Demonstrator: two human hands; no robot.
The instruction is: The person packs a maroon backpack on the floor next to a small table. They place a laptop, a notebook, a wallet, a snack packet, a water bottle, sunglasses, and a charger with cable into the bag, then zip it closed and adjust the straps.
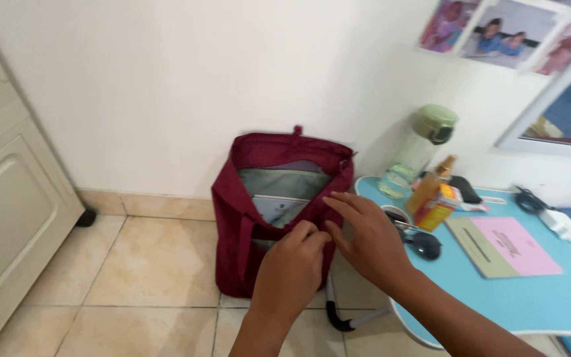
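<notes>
Maroon backpack (279, 211) upright on tiled floor (147, 264), at 9 o'clock of blue bench (517, 291), mouth open. Left hand (292, 268) fingers pinch its front edge; right hand (368, 238) fingers spread, released. Risk: tugging could tip the soft bag.

I see both arms reaching forward from the near edge, bare to the wrist. My left hand (292, 268) sits near the middle, knuckles up, fingers curled inward and pinched together at the tips — what they grip I cannot make out. My right hand (368, 238) comes in from the right, palm down, fingers spread and extended toward the left, their tips just beside the left hand's knuckles — touching or not, I cannot tell.
</notes>
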